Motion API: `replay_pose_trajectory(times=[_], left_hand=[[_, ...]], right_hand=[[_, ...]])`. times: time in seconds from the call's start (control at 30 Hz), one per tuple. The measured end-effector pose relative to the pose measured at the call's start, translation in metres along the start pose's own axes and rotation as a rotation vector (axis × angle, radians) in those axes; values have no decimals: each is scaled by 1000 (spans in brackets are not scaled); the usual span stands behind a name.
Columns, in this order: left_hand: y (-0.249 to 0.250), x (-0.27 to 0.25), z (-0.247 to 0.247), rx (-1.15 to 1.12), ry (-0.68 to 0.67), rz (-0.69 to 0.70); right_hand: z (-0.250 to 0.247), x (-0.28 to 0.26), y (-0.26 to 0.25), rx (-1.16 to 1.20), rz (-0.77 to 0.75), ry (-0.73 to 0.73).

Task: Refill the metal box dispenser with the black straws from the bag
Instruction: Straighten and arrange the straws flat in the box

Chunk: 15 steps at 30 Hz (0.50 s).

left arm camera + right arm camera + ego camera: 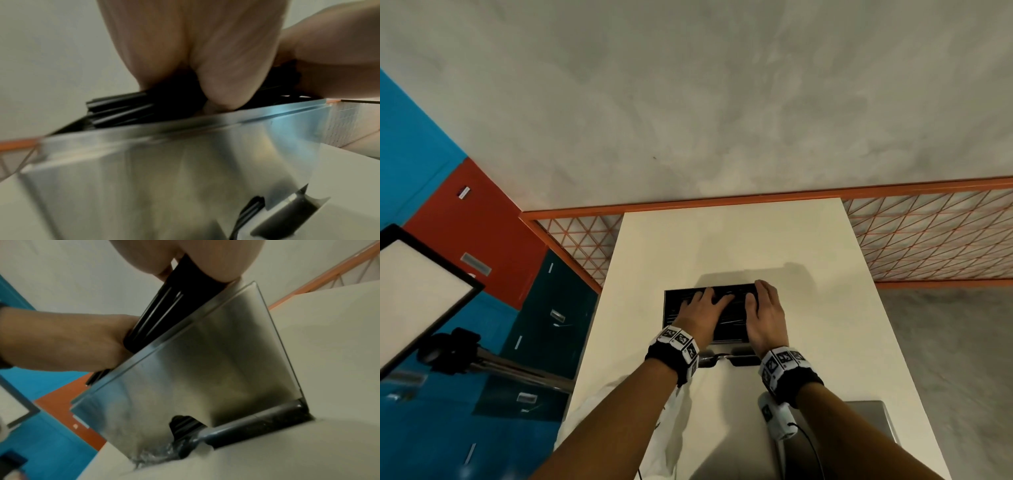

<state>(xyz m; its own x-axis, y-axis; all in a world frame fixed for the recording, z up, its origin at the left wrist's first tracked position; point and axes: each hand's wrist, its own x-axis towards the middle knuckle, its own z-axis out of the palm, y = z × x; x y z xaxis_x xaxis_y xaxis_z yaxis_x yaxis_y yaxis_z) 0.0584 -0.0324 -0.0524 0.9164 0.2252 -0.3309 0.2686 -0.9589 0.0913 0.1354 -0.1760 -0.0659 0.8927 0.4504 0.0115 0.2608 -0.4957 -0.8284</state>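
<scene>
Head view, looking down: my left hand [700, 313] and right hand [765, 315] each clasp one end of the bundle of black straws [170, 293], its length running left to right along the open top of the metal box [216, 353] directly beneath, on the white table [722, 240].

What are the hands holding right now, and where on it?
Both hold the straws as one bundle at the open top of the box: the left hand around its left part, the right hand around its right end.
</scene>
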Motion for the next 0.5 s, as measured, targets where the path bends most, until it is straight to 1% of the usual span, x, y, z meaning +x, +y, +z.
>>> replay_pose_trajectory(times=[0.07,0.17,0.23,0.3,0.4,0.43,0.5], left_hand=[[-9,-1,8,-78,30,58],[-21,-1,16,-232,77,117],[-25,-3,19,-337,77,131],[-26,-7,24,-394,92,118],[-24,-17,34,-340,161,128],[-23,-19,36,-309,177,129],[-20,-21,40,-262,189,119]], right_hand=[[3,-3,4,-72,-70,-36],[4,0,10,-268,-257,-53],[1,3,12,-384,-279,-87],[0,2,13,-468,-248,-142],[-3,-6,11,-593,-238,-221],[-3,-9,11,-641,-266,-229],[-4,-14,10,-725,-351,-197]])
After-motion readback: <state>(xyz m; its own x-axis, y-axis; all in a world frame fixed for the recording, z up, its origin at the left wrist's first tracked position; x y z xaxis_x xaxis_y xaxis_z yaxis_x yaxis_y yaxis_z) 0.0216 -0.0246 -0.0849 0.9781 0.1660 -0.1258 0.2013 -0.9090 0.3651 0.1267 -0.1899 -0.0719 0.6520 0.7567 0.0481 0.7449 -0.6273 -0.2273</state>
